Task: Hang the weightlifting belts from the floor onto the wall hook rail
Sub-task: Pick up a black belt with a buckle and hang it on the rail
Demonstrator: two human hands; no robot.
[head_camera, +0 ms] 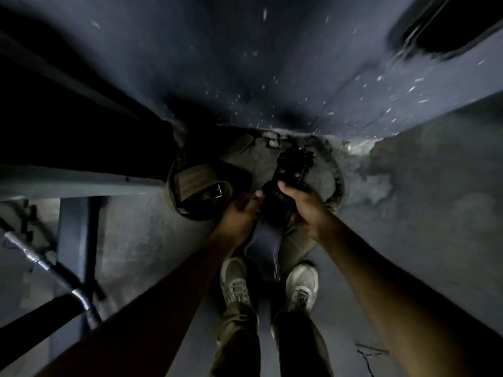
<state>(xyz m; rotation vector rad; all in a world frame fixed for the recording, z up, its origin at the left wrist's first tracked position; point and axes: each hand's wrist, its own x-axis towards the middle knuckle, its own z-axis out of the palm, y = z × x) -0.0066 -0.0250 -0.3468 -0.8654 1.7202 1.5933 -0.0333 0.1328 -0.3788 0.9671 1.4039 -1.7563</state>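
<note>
While the right hand (pixel 302 210) is gripping a black belt (pixel 288 175), the left hand (pixel 241 213) is touching it, grip unclear; a tan belt (pixel 198 183) is lying beside.

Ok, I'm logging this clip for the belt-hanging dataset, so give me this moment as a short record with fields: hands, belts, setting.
right hand: grips a dark belt, thumb on top
left hand: at the same belt's lower end; grip too dark to tell
second belt: tan belt coiled on the floor, metal buckle showing, left of the hands
hook rail: not in view
setting: dim corner where the floor meets a dark wall
feet: light shoes below the hands
image quality: dark, motion-blurred
</note>
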